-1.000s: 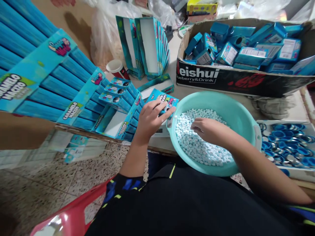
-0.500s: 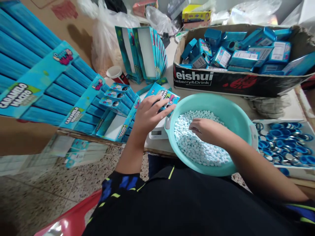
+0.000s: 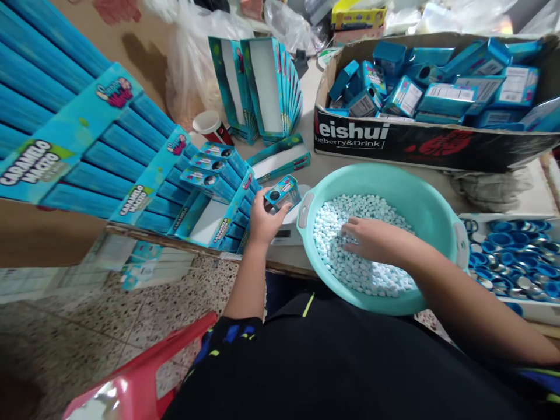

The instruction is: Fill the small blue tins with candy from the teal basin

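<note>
Two bare hands work over the desk (image 3: 326, 160). The left hand (image 3: 263, 224) has its grip closed on a small teal candy box (image 3: 283, 193), fingers wrapped round the box's lower end, the box tilted with a round dark window showing. The right hand (image 3: 376, 242) lies inside a teal plastic basin (image 3: 385, 179), its grip open and relaxed, the fingertips (image 3: 347, 230) resting on pale blue candies (image 3: 363, 256), with none visibly held. The candy box sits at about 10 o'clock from the basin, above a white digital scale (image 3: 284, 234). Around 1 o'clock, a cardboard carton (image 3: 394, 137) holds teal boxes (image 3: 446, 99); at 3 o'clock lie blue-and-silver round lids (image 3: 511, 256); at 9 o'clock, teal display cartons (image 3: 144, 169) are stacked.
</note>
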A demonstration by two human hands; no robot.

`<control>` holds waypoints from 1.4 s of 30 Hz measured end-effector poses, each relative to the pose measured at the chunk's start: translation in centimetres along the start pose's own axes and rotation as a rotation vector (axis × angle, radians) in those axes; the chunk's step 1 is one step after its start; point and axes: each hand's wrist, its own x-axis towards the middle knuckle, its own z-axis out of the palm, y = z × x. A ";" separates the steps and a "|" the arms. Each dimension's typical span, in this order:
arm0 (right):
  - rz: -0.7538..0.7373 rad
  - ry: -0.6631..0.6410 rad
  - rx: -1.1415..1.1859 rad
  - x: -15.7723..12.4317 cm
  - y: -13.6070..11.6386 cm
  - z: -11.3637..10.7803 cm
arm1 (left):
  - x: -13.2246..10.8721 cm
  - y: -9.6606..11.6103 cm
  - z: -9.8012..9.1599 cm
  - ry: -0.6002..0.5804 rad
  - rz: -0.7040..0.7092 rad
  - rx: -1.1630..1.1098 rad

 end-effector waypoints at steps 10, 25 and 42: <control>0.000 -0.054 0.056 0.5 0.5 0.1 | -0.3 -1.7 -2.4 0.051 0.023 -0.140; -0.016 -0.065 0.042 0.5 0.2 -0.5 | 0.1 1.1 -3.7 0.146 0.125 -0.065; 0.000 -0.055 0.044 0.4 0.3 -0.3 | -0.2 0.5 -1.8 0.018 -0.116 -0.060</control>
